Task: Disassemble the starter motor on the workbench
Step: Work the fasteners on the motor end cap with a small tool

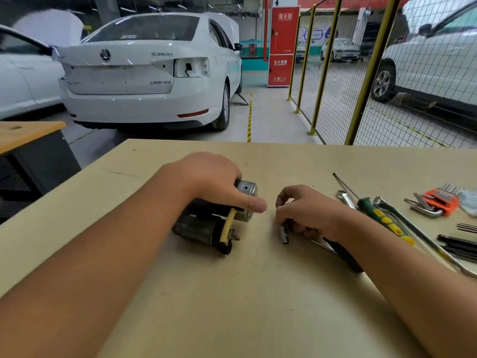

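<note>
The starter motor lies on its side in the middle of the workbench, dark body toward me, silver end cap at the far side, a yellow cable across it. My left hand rests over the motor from above and grips it, thumb pointing right. Just to the right, my right hand is closed around a small socket tool, whose metal socket end points down at the bench. A black handle sticks out under my right wrist.
Tools lie on the right of the bench: a green and yellow screwdriver, a spanner, a long wrench, an orange hex key set and black hex keys. White cars and a yellow mesh fence stand beyond the bench.
</note>
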